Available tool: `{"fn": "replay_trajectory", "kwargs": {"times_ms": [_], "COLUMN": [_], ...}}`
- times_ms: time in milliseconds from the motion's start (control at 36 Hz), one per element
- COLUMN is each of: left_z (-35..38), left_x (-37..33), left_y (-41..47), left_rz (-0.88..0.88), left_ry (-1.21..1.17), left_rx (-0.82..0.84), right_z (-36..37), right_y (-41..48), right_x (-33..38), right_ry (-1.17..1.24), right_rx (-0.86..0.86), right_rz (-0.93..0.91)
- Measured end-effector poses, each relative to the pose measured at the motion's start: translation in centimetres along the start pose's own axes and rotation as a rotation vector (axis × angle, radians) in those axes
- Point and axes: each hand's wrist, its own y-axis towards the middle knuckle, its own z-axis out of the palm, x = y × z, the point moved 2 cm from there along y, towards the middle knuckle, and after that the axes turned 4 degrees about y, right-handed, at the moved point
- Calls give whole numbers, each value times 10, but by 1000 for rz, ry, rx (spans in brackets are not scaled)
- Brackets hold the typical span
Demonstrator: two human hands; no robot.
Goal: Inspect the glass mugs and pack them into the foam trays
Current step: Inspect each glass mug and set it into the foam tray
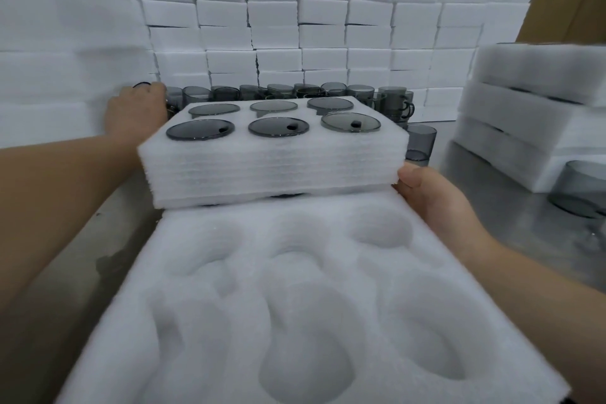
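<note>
One tray filled, the next not started.
I'm holding the full tray (272, 167), six mugs (278, 126) sitting in its pockets. My right hand (433, 197) is pinching the near-right corner, thumb on the side. My left hand (134, 115) is sitting at the far-left corner (fingers hidden, grip unclear). The empty tray (203, 272) is lying just in front, and loose mugs (393, 102) are waiting behind.

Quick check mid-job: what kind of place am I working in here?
Most likely a glassware packing station in a factory or warehouse: a wall of stacked white foam blocks, loose grey glass mugs lined up on a metal bench, and a foam tray filled with six mugs.
</note>
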Motion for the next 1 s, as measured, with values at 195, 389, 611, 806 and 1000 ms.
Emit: {"fn": "replay_trajectory", "kwargs": {"times_ms": [195, 389, 611, 806, 1000], "left_z": [-24, -87, -176, -208, -183], "left_x": [8, 7, -26, -76, -101], "left_y": [-2, -13, -72, -152, -186], "left_rz": [7, -137, 63, 208, 357], "left_ry": [60, -115, -414, -1045, -1227], "left_rx": [-110, -250, -449, -432, -259], "right_z": [2, 6, 0, 2, 0], "right_y": [4, 9, 2, 1, 0], "right_x": [1, 4, -1, 0, 0], "right_ry": [11, -18, -18, -33, -23], "right_rx": [-38, -92, 35, 11, -16], "right_rz": [-18, -61, -24, -11, -19]}}
